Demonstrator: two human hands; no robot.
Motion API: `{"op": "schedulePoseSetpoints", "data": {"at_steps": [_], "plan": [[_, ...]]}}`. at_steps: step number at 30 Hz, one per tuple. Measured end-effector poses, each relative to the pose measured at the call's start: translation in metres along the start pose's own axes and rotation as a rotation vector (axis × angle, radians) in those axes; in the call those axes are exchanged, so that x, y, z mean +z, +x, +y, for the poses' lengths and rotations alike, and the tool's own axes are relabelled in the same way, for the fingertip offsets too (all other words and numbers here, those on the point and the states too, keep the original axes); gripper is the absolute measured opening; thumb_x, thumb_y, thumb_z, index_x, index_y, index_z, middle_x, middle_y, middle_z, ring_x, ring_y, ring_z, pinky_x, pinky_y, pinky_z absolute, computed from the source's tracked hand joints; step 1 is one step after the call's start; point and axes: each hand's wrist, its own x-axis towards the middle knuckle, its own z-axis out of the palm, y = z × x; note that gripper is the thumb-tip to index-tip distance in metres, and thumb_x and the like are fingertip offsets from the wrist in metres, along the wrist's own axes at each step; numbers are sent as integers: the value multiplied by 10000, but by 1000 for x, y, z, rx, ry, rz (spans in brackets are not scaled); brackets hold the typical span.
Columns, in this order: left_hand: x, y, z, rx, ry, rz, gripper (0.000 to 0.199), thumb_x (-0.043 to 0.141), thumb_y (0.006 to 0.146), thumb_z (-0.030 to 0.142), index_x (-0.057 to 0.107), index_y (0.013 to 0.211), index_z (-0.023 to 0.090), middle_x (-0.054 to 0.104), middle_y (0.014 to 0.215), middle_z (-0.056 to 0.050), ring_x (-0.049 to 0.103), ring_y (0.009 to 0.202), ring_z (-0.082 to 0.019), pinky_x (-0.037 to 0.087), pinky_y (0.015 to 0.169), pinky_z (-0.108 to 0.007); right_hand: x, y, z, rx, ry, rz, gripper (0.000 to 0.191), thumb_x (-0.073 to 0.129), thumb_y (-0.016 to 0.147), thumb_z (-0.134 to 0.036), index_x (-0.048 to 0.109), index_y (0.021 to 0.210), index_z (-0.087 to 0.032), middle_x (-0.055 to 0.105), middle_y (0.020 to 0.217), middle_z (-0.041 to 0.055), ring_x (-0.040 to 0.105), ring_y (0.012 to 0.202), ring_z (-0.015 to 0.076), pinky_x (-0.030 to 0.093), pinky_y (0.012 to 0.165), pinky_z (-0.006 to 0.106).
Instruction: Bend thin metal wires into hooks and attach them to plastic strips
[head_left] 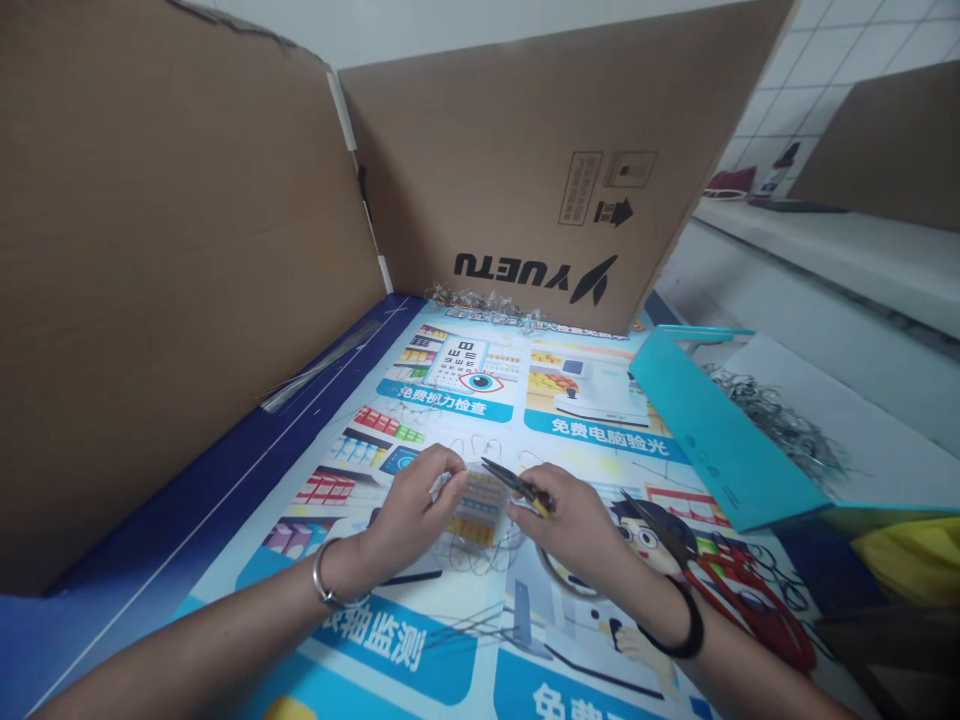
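Observation:
Between my hands is a small see-through square [480,507] with thin wire loops sticking out at its top and bottom. My left hand [416,505] is closed, thumb and fingers pinching the piece's upper left edge. My right hand [574,520] wraps round a pair of needle-nose pliers [517,482] with dark jaws and yellow-black handles. The jaws point left, close above the square's top edge. Whether they touch a wire is too fine to tell. Loose straight wires [465,628] lie on the printed sheet below my hands. A round ring-shaped item is partly hidden under my right forearm.
Tall cardboard panels [510,170] wall off the left and back. Wire scraps [480,300] lie along the back panel. On the right, a turquoise box [727,440] holds a heap of wire pieces [780,415]. Red-handled tools [772,610] lie beside my right forearm, near yellow material [911,560].

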Motion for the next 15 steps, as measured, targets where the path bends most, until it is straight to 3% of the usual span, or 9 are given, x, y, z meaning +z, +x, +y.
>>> {"op": "schedulePoseSetpoints", "data": {"at_steps": [7, 11, 15], "plan": [[2, -2, 2, -23, -42, -20, 104, 457, 893, 213, 511, 810, 179, 542, 763, -7, 513, 709, -130, 415, 662, -255, 0, 3, -6, -45, -27, 9, 53, 545, 761, -226, 563, 723, -194, 543, 706, -8, 502, 671, 139, 354, 600, 253], [1, -1, 3, -37, -53, -6, 101, 465, 888, 212, 516, 807, 180, 552, 765, -10, 519, 710, -132, 422, 667, -258, -11, 6, 3, -62, -60, 52, 160, 557, 806, -352, 593, 876, -212, 614, 831, 14, 553, 744, 160, 396, 645, 269], [1, -1, 4, -55, -63, 4, 108, 468, 879, 193, 530, 792, 177, 565, 761, -13, 533, 718, -133, 430, 674, -259, -29, 11, 22, -56, -467, 142, 276, 507, 856, -402, 595, 991, -178, 635, 916, 91, 561, 896, 241, 398, 743, 338]]}}
